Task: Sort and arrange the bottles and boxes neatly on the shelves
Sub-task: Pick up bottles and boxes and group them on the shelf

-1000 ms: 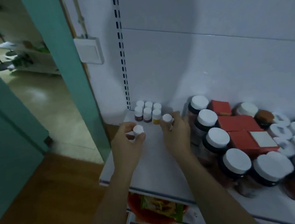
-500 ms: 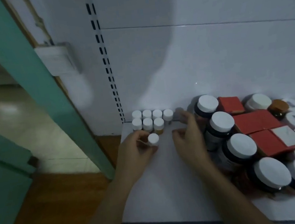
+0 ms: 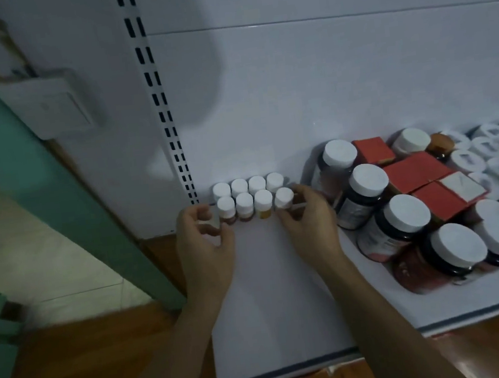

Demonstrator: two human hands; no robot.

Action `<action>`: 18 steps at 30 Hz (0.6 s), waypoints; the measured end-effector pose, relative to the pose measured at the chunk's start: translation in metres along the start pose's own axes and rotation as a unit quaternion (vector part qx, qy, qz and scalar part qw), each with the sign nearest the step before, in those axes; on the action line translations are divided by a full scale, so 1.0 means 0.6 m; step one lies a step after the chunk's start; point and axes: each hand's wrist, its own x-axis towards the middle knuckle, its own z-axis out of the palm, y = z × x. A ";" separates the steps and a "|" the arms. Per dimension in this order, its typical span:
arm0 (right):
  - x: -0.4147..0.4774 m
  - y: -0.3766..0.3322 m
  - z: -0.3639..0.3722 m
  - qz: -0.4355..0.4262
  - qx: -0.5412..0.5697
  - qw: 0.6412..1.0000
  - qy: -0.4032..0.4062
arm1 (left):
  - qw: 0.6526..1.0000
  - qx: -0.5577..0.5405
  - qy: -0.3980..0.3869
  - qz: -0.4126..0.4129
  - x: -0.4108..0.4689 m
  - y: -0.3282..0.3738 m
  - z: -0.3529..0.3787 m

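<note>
you are squaring up the block of small bottles (image 3: 250, 196), so work from both ends at once. your right hand (image 3: 307, 229) has thumb and forefinger curled round the end bottle (image 3: 284, 198) at the right of the front row; ease it leftward until its side meets its neighbour, then let go without lifting. your left hand (image 3: 204, 243) sits at the left end of that row with the fingers curled in close to the first bottle; whether it actually pinches it cannot be told from here. use it as a stop, so the row closes up against it instead of sliding along. press low on the bodies rather than on the caps, since these narrow bottles would likely tip. the front row should probably line up cap for cap with the row behind.

the bottles stand upright just left of centre in the frame, at the back left corner of the shelf (image 3: 269, 295), in two rows of four against the back panel (image 3: 293, 90). each has a white cap; the bodies that show look brown, one yellowish. the large jars (image 3: 370, 179) and red boxes (image 3: 414, 170) crowd the right of the frame, apart from this block and less orderly.
</note>
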 end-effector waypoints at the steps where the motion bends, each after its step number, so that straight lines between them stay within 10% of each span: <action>1: 0.003 -0.002 0.002 -0.001 -0.007 1.000 -0.005 | 1.000 0.015 -0.015 -0.002 0.008 -0.004 0.000; 14: -0.020 -0.038 -0.031 0.043 -0.093 0.993 -0.051 | 0.990 0.065 -0.126 -0.013 0.036 0.006 -0.018; 18: -0.057 -0.086 -0.108 -0.020 -0.198 0.979 -0.035 | 0.968 0.104 -0.205 0.098 0.056 0.065 -0.034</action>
